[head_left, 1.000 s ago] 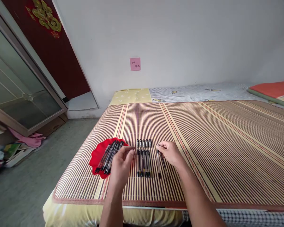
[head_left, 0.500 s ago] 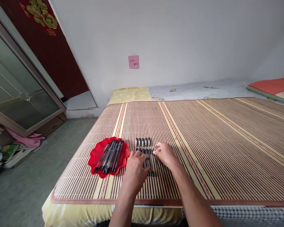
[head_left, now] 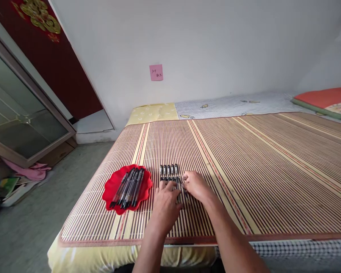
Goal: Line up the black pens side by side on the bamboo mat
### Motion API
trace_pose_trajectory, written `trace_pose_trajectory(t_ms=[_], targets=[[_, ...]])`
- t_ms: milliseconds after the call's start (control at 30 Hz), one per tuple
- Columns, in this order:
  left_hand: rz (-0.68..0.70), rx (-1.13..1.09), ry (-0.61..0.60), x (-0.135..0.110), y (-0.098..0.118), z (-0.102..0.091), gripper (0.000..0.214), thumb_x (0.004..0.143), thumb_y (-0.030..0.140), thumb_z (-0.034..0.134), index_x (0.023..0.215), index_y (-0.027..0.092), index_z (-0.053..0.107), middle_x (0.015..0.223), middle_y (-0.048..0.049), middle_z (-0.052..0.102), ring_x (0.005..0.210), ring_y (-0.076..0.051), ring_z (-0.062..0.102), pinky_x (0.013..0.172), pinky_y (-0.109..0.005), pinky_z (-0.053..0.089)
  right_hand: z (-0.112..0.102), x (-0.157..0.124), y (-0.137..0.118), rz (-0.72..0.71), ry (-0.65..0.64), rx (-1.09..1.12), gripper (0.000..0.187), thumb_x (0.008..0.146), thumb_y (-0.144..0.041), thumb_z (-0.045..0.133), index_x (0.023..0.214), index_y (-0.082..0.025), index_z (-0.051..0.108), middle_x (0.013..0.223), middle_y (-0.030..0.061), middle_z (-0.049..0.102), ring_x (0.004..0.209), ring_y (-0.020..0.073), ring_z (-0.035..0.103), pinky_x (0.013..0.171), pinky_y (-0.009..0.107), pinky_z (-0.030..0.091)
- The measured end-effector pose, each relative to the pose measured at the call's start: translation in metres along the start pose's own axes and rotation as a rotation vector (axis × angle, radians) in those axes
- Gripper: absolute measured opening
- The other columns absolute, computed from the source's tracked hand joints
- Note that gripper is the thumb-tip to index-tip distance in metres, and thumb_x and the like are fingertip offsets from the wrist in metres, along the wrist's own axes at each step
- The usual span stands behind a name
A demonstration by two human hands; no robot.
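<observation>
Several black pens (head_left: 168,169) lie side by side in a row on the slatted mat, their dark upper ends with pale labels pointing at the wall. Over the lower part of this row lies my left hand (head_left: 167,201), fingers apart and slightly bent, hiding much of the pens. At the row's right side, my right hand (head_left: 196,185) has thumb and fingers pinched on a slim dark pen (head_left: 185,192), which is partly covered. To the left, a red scalloped plate (head_left: 107,191) holds a heap of black pens (head_left: 130,187) with clear barrels.
The striped bamboo mat (head_left: 244,182) covers the bed, with patterned sheet (head_left: 210,107) showing behind. Folded orange bedding (head_left: 324,98) lies at the far right. A pink note (head_left: 156,72) sticks to the wall. Grey floor (head_left: 82,167) and a glass-paned door (head_left: 22,110) are at left.
The view has shifted slightly. My left hand has moved a little right across the row and toward me. My right hand, still pinching the pen, is closer to the row.
</observation>
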State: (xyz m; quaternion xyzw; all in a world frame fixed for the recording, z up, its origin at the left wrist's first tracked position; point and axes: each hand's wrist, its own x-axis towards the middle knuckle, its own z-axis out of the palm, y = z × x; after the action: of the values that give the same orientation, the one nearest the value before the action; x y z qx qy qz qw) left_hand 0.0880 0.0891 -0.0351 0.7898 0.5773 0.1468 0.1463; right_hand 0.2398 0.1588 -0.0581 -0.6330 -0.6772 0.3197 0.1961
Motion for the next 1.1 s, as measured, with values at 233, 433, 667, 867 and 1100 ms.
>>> trace_pose_trajectory(t_ms=[233, 433, 667, 867, 1100], targets=[[0.011, -0.006, 0.002, -0.001, 0.001, 0.000, 0.025, 0.079, 0.011, 0.072, 0.102, 0.022, 0.077, 0.127, -0.0055, 0.070, 0.121, -0.035, 0.050, 0.095, -0.053, 0.045, 0.005, 0.002, -0.002, -0.023, 0.039, -0.042, 0.010, 0.076, -0.007, 0.068, 0.075, -0.017, 0.067, 0.068, 0.0028, 0.066, 0.062, 0.0140, 0.056, 0.056, 0.025, 0.030], [0.027, -0.039, -0.001, 0.001, 0.000, 0.001, 0.027, 0.077, 0.009, 0.074, 0.102, 0.020, 0.076, 0.122, -0.0059, 0.072, 0.122, -0.033, 0.049, 0.100, -0.049, 0.045, 0.007, 0.002, -0.004, -0.032, 0.058, -0.042, 0.012, 0.075, -0.006, 0.067, 0.073, -0.017, 0.065, 0.066, 0.0022, 0.063, 0.064, 0.0143, 0.054, 0.058, 0.025, 0.031], [0.038, -0.025, -0.003, 0.000, -0.002, 0.002, 0.024, 0.078, 0.013, 0.078, 0.100, 0.019, 0.076, 0.119, -0.0047, 0.072, 0.121, -0.031, 0.049, 0.102, -0.046, 0.046, 0.008, 0.003, -0.003, -0.025, 0.064, -0.029, 0.014, 0.075, -0.003, 0.065, 0.072, -0.017, 0.063, 0.066, 0.0006, 0.061, 0.063, 0.0123, 0.053, 0.056, 0.024, 0.029], [0.044, -0.030, 0.011, 0.000, -0.004, 0.005, 0.026, 0.078, 0.012, 0.079, 0.103, 0.019, 0.075, 0.117, -0.0048, 0.072, 0.120, -0.031, 0.050, 0.103, -0.048, 0.048, 0.012, 0.006, 0.002, -0.004, 0.049, 0.013, 0.011, 0.076, -0.005, 0.067, 0.078, -0.016, 0.066, 0.068, 0.0010, 0.064, 0.066, 0.0128, 0.059, 0.056, 0.022, 0.032], [0.105, -0.073, 0.066, 0.000, -0.007, 0.002, 0.022, 0.084, 0.004, 0.067, 0.099, 0.018, 0.075, 0.117, -0.0058, 0.072, 0.118, -0.030, 0.050, 0.103, -0.049, 0.048, 0.020, 0.009, 0.009, 0.023, -0.013, 0.087, 0.007, 0.083, -0.011, 0.066, 0.085, -0.017, 0.066, 0.065, 0.0000, 0.067, 0.054, 0.0112, 0.062, 0.051, 0.021, 0.034]])
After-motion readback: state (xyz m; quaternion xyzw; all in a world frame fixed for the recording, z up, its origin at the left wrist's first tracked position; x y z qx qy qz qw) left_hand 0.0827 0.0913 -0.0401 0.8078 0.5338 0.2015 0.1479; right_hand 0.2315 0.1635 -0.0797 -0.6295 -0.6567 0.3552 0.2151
